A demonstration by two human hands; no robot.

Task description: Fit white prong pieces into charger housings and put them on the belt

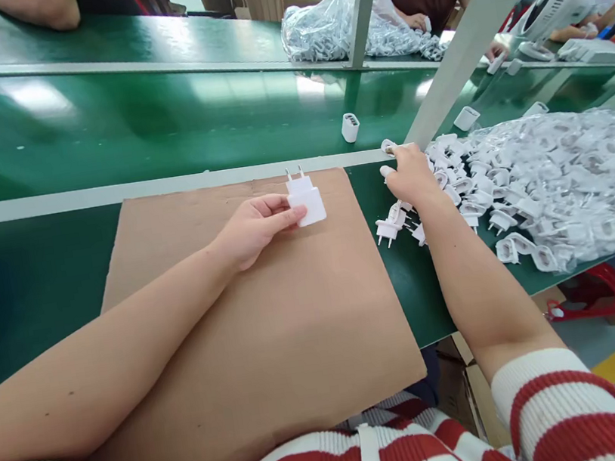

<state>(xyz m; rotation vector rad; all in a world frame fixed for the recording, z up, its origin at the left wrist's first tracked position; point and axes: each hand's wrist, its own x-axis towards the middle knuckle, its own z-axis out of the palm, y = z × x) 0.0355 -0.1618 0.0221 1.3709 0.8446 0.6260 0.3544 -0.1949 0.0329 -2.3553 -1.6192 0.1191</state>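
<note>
My left hand (253, 227) holds a white charger plug (305, 199) by its body, two pins pointing away from me, above a brown cardboard sheet (252, 322). My right hand (411, 174) reaches into a heap of small white plug caps (474, 192) on the green bench, its fingers curled over a piece at the heap's left edge; what it grips is too small to name. A few loose caps (390, 225) lie just below that hand.
A clear bag of white parts (575, 177) spreads right of the heap. A slanted metal post (464, 40) rises behind my right hand. One white charger body (350, 127) stands on the conveyor. Another person sits opposite with a second bag (330, 29).
</note>
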